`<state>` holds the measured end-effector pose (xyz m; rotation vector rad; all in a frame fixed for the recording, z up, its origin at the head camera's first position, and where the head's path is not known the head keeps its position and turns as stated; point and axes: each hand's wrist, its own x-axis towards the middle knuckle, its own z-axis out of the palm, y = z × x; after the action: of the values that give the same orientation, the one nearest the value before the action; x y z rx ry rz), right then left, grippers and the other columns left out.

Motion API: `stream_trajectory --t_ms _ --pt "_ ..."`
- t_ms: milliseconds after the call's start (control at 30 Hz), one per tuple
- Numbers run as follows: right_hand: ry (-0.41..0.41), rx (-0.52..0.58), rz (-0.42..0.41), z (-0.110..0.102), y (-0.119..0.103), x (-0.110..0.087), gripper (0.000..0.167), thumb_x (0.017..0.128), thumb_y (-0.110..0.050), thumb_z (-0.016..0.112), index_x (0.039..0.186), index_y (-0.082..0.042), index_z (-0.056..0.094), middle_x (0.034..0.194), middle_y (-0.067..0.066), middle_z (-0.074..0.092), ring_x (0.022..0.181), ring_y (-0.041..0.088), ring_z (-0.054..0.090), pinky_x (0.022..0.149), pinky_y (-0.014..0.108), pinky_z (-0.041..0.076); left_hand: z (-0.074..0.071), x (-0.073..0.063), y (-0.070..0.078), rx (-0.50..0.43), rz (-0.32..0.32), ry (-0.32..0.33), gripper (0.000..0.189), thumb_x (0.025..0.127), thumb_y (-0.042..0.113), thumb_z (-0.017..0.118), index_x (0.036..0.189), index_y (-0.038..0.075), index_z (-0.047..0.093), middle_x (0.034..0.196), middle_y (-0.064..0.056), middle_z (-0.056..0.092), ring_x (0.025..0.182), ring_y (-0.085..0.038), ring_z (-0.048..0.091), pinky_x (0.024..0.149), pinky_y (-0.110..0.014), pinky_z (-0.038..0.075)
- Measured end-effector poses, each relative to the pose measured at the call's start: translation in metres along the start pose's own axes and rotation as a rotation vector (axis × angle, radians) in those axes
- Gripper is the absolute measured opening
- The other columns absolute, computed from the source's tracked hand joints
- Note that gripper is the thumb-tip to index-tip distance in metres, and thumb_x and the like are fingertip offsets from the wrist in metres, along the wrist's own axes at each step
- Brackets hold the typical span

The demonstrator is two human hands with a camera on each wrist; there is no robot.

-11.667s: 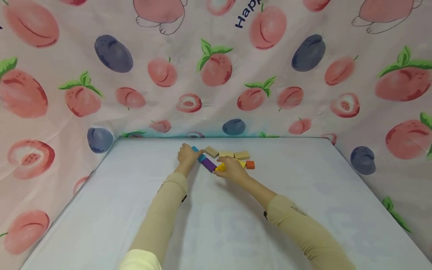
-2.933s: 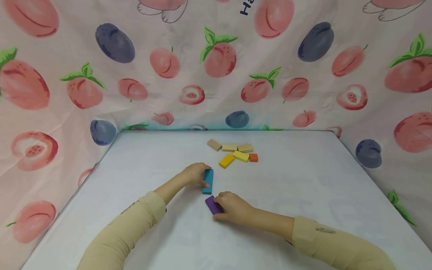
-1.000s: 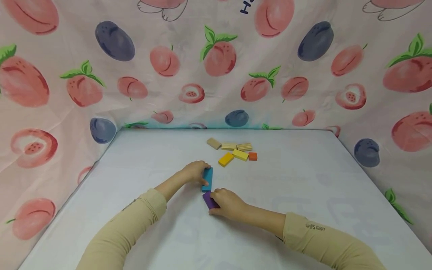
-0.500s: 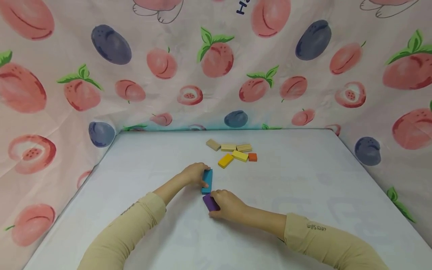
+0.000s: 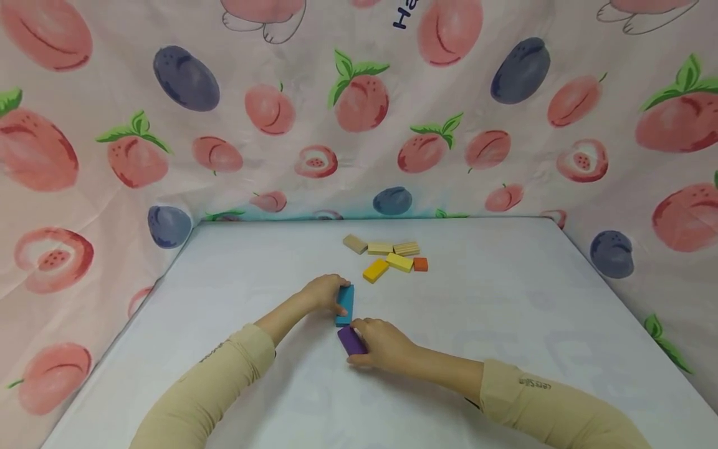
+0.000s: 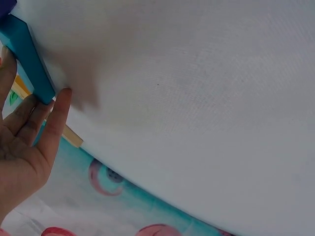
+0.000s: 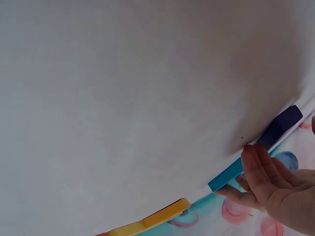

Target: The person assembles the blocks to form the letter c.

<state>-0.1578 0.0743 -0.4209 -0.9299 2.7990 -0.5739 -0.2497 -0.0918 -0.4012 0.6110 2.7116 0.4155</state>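
Note:
In the head view a long blue block (image 5: 347, 302) lies flat on the white table, pointing away from the person. My left hand (image 5: 325, 293) pinches it by its ends, fingers at the far one, thumb toward the near one. A purple block (image 5: 351, 341) sits at the blue block's near end, slanted to it, their corners very close. My right hand (image 5: 387, 345) grips the purple block from the right between thumb and fingers. The left wrist view shows the blue block (image 6: 27, 56) against the left fingertips; in the right wrist view the purple block (image 7: 280, 127) is partly behind the right fingers.
Farther back lie an orange-yellow block (image 5: 376, 270), a pale yellow block (image 5: 400, 262) and a small orange block (image 5: 421, 264) in a chain. Behind them are plain wooden blocks, one of them (image 5: 355, 244) slanted. A fruit-print cloth (image 5: 359, 187) walls the table's back and sides.
Since the oldest frame, both hands have brought the blue and purple blocks toward the person, away from the other blocks. Lately the purple block has shifted left, up to the blue one's near end.

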Motion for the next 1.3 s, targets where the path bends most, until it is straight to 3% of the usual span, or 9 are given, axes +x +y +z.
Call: stream_trajectory --t_ms 233,400,600,733,1000,1133,1300 --pt "0.027 0.014 0.058 -0.005 0.01 -0.001 0.055 0.078 -0.037 0.075 0.117 -0.002 0.059 0.1 0.008 0.068 0.086 0.015 0.063 0.078 0.029 0.055 0.009 -0.007 -0.002 0.053 0.041 0.036 0.064 0.079 0.025 0.075 0.133 0.003 0.051 0.139 -0.02 0.047 0.126 -0.037 0.048 0.105 -0.047 0.041" --pt "0.06 0.098 0.114 -0.014 0.023 0.001 0.047 0.08 -0.03 0.075 0.116 -0.002 0.06 0.1 0.009 0.066 0.088 0.019 0.062 0.08 0.035 0.054 0.014 -0.01 -0.002 0.056 0.041 0.064 0.06 0.08 0.025 0.074 0.132 0.005 0.052 0.146 -0.021 0.039 0.127 -0.042 0.046 0.103 -0.051 0.042" --pt "0.131 0.121 0.19 -0.025 0.04 0.012 0.04 0.081 -0.022 0.074 0.114 -0.003 0.062 0.104 0.012 0.065 0.092 0.023 0.063 0.083 0.038 0.054 0.016 -0.01 -0.001 0.064 0.06 0.099 0.058 0.08 0.023 0.073 0.131 0.003 0.053 0.133 -0.017 0.051 0.113 -0.037 0.053 0.095 -0.047 0.049" --pt "0.135 0.085 0.209 -0.028 0.052 0.022 0.04 0.081 -0.02 0.075 0.115 -0.003 0.062 0.107 0.012 0.065 0.093 0.023 0.062 0.085 0.036 0.054 0.015 -0.011 0.0 0.094 0.081 0.107 0.055 0.08 0.024 0.073 0.128 0.002 0.056 0.125 -0.017 0.056 0.107 -0.033 0.055 0.094 -0.043 0.049" --pt "0.102 -0.058 0.029 -0.034 0.07 0.039 0.036 0.084 -0.014 0.071 0.116 -0.001 0.061 0.118 0.014 0.06 0.105 0.028 0.06 0.094 0.039 0.05 0.012 -0.012 0.002 0.161 0.14 0.123 0.048 0.075 0.02 0.077 0.118 0.003 0.065 0.115 -0.019 0.061 0.093 -0.03 0.057 0.084 -0.04 0.054" --pt "0.098 -0.145 -0.055 -0.038 0.08 0.046 0.037 0.085 -0.011 0.069 0.119 0.0 0.06 0.123 0.015 0.058 0.113 0.029 0.056 0.099 0.04 0.047 0.012 -0.012 0.001 0.152 0.144 0.115 0.046 0.076 0.02 0.076 0.118 0.004 0.065 0.114 -0.018 0.062 0.097 -0.03 0.058 0.086 -0.04 0.053" --pt "0.072 -0.247 -0.14 -0.039 0.088 0.056 0.036 0.087 -0.007 0.066 0.122 -0.003 0.059 0.132 0.018 0.054 0.125 0.033 0.05 0.105 0.043 0.041 0.012 -0.012 0.0 0.214 0.155 0.093 0.045 0.08 0.025 0.072 0.121 0.005 0.064 0.112 -0.014 0.061 0.104 -0.029 0.057 0.085 -0.039 0.054"
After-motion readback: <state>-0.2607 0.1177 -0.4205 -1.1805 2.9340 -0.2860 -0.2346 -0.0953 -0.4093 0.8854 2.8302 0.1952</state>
